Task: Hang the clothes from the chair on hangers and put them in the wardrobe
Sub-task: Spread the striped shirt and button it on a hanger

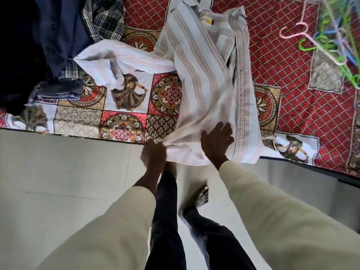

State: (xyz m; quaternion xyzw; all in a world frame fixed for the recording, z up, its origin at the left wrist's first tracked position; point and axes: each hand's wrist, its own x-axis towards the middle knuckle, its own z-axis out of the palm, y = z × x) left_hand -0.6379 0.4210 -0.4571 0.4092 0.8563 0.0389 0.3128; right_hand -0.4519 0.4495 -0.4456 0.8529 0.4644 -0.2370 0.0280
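- Head view looks down at a bed with a red and gold patterned bedspread (124, 106).
- A white striped shirt (204, 75) lies spread out on the bedspread, and its bottom edge hangs a little over the side of the bed.
- One sleeve of the shirt reaches out to the left across the bedspread.
- The left hand (153, 154) pinches the bottom corner of the shirt at the bed's edge, with its fingers closed round the cloth. It looks blurry.
- The right hand (217, 141) lies flat on the shirt near its bottom edge, with the fingers straight and spread, pressing the cloth down.
- Both arms wear cream sleeves.
- A pile of dark clothes (58, 36), blue and checked, sits on the bed at the top left, well apart from the hands.
- A bunch of plastic hangers (331, 36), pink, green and blue, lies on the bed at the top right.
- Below the hands are the person's dark trousers and a bare foot (201, 195) on the pale floor (58, 172).
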